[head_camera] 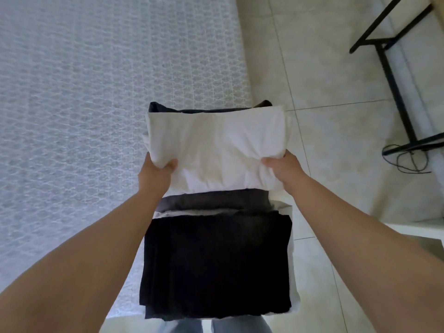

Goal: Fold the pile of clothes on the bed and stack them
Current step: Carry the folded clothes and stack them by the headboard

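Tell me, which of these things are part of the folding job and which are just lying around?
Part of the job:
white folded garment, gripped by left hand and right hand
black folded garment
grey garment
bed

Just lying about:
black metal frame
black cord

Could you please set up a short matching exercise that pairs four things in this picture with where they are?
Things:
1. white folded garment
2. black folded garment
3. black metal frame
4. loose dark cord

Places:
A. on the tiled floor, by the foot of the frame
B. nearest the person, at the bed's corner
C. held at its near corners by the left hand and right hand
D. standing on the floor at upper right

Pairs: 1-C, 2-B, 3-D, 4-A
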